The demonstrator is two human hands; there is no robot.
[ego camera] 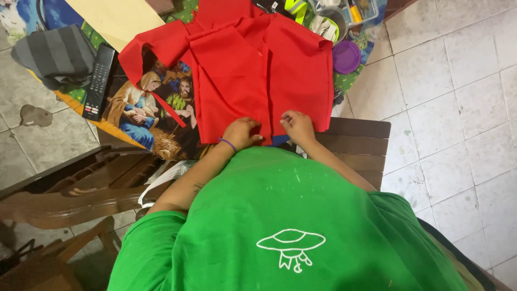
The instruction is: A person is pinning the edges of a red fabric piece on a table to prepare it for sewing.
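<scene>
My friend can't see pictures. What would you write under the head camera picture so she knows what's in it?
A person in a green shirt presses both hands, left hand and right hand, on the near edge of a red cloth spread over a picture tablecloth. A black remote lies to the left, a purple lid to the right.

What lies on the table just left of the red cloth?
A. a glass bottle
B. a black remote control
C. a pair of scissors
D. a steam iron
B: a black remote control lies on the pictured tablecloth, left of the red cloth that both hands press at its near edge.
</scene>
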